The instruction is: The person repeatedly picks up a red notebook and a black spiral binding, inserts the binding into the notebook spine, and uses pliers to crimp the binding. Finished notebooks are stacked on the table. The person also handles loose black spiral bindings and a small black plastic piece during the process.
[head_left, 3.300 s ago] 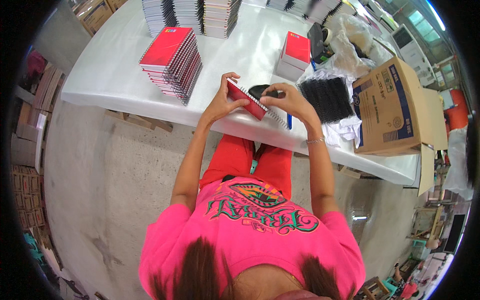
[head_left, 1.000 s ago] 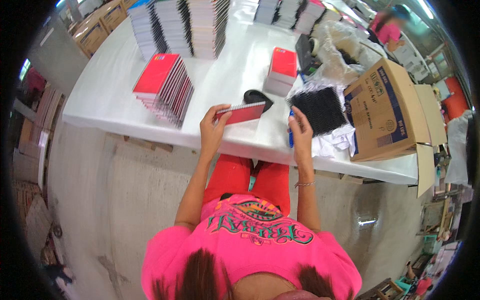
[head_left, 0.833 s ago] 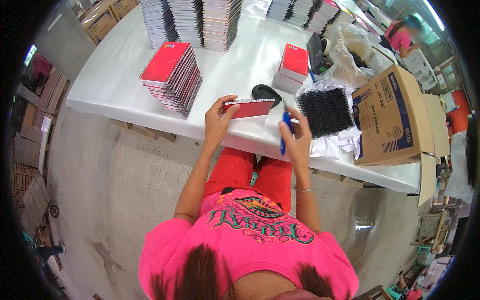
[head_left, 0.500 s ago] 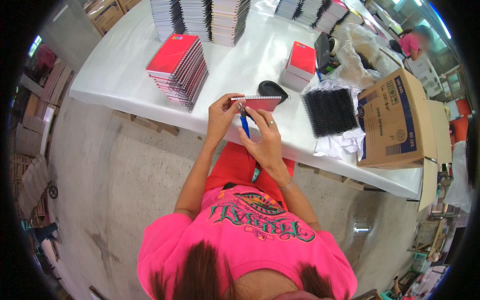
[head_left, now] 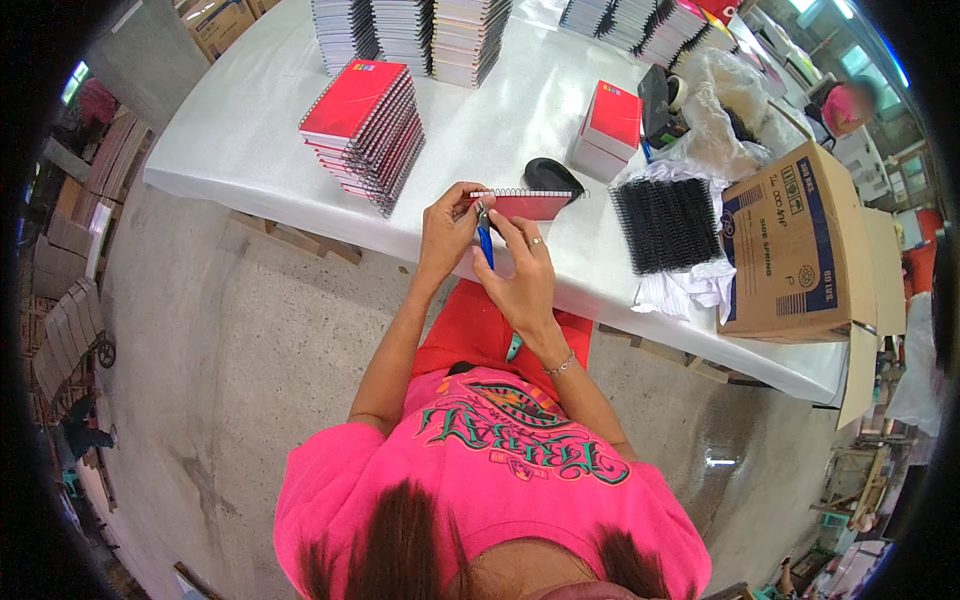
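My left hand (head_left: 446,229) grips the left end of a red spiral-bound notebook (head_left: 527,205), held over the near edge of the white table (head_left: 250,130). My right hand (head_left: 522,273) holds blue-handled pliers (head_left: 484,238) with the jaws at the notebook's spiral wire, at its left end. A black oval object (head_left: 551,175) lies on the table just behind the notebook. A bundle of black spiral coils (head_left: 665,224) rests to the right on white paper.
A slanted stack of red notebooks (head_left: 362,128) sits to the left, a smaller red stack (head_left: 609,126) behind right. Tall notebook piles (head_left: 410,32) line the far side. An open cardboard box (head_left: 796,245) stands right. Concrete floor below; another person (head_left: 846,105) far right.
The notebook turned from upright in both hands to lying flat in my left hand. My right hand brought the blue pliers from the right side over to the notebook's left end.
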Available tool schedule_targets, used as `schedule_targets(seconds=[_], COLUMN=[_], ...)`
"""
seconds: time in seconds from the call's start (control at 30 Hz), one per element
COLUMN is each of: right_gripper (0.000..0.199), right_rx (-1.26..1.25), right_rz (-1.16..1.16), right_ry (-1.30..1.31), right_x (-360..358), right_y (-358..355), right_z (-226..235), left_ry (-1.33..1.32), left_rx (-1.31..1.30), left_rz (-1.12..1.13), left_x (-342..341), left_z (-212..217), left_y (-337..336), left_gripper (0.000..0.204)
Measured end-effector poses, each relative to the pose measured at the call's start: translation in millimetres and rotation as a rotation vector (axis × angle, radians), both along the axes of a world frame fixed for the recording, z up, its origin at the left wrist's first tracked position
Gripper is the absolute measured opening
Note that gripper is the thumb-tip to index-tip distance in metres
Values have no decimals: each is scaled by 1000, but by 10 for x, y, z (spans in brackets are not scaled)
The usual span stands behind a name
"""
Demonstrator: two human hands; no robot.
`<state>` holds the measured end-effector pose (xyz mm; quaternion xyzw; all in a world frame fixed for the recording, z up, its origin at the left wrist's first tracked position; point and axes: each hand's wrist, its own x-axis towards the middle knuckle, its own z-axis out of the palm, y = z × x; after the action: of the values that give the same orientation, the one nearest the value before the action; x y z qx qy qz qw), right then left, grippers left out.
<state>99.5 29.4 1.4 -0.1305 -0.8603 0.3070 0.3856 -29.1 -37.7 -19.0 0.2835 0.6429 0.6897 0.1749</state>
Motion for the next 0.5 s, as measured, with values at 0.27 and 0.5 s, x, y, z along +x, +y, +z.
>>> schedule_targets(seconds=[0.27,0.5], right_gripper=[50,50], right_rx=[0,-7], right_rz=[-3,-3], right_ry=[-20,-29], right_x=[29,15], right_y=[67,-3], right_z=[47,80], left_ry=[-19,29], left_rx=[5,13], left_rz=[-25,49], left_x=[39,40], left_z=[90,6], left_y=[-8,-2], left_gripper=[24,26])
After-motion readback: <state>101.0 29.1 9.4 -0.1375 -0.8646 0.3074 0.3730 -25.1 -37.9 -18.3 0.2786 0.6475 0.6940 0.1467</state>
